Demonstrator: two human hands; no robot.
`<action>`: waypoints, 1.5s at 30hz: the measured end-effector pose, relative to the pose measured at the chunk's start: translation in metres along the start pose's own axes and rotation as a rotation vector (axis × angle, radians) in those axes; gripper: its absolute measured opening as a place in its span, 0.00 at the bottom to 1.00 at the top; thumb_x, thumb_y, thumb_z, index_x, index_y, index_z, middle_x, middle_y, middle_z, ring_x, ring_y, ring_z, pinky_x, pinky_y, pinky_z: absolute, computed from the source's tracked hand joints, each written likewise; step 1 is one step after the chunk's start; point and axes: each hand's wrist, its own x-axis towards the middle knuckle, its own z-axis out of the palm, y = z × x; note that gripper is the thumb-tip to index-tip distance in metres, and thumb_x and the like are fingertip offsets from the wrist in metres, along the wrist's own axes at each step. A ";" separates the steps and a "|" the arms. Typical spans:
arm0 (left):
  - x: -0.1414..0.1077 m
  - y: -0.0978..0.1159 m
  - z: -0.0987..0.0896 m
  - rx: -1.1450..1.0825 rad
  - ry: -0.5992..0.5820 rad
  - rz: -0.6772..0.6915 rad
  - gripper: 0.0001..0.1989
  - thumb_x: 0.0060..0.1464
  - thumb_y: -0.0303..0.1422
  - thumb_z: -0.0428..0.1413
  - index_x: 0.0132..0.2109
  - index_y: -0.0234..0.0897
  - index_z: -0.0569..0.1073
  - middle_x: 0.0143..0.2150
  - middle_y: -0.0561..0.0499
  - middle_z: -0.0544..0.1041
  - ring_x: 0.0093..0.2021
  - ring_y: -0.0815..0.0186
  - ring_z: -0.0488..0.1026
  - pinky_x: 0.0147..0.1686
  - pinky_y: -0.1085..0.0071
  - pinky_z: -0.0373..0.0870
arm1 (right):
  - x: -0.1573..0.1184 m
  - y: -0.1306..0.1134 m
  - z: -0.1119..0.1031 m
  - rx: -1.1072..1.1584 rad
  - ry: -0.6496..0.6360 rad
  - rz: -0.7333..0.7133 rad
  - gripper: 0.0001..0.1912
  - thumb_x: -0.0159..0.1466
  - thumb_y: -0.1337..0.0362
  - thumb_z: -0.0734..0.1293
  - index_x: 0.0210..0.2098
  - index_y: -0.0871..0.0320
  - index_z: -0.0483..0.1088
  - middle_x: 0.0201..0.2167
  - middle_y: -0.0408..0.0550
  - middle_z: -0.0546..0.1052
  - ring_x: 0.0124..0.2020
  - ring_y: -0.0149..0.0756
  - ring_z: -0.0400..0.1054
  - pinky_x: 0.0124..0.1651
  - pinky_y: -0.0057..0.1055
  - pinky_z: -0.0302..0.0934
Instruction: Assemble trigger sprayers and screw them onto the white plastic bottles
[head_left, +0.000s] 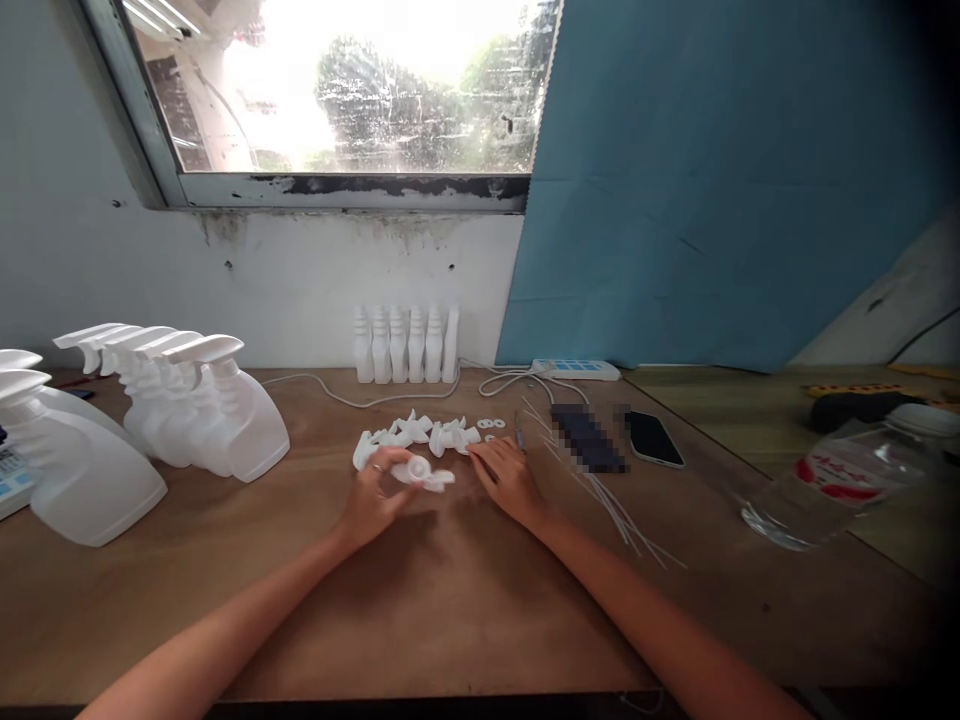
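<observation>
Between the thumb and fingers of my left hand [377, 502] is a white plastic spray head [421, 471], its round opening facing up toward me. My right hand [511, 478] rests to the right of it, palm down, its fingertips near small white rings [492, 423] on the table. Whether those fingertips pinch a small part is too small to tell. Just beyond both hands lies a cluster of loose white spray parts [411, 429]. A thin pen-like tool [519, 432] lies right of the rings.
White spray bottles [232, 420] stand at left, and slim white bottles [406, 345] against the wall. Thin white tubes [615, 510], a phone [655, 439], a pixelated dark object [589, 438], a power strip [576, 370] and a large clear bottle [832, 480] are on the right.
</observation>
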 end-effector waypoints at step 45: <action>-0.005 0.007 0.024 0.109 -0.353 0.051 0.11 0.57 0.36 0.53 0.47 0.40 0.64 0.40 0.53 0.73 0.35 0.67 0.70 0.35 0.73 0.66 | -0.001 -0.046 -0.009 0.254 -0.230 -0.091 0.15 0.59 0.72 0.61 0.45 0.56 0.64 0.51 0.55 0.69 0.53 0.44 0.63 0.55 0.45 0.59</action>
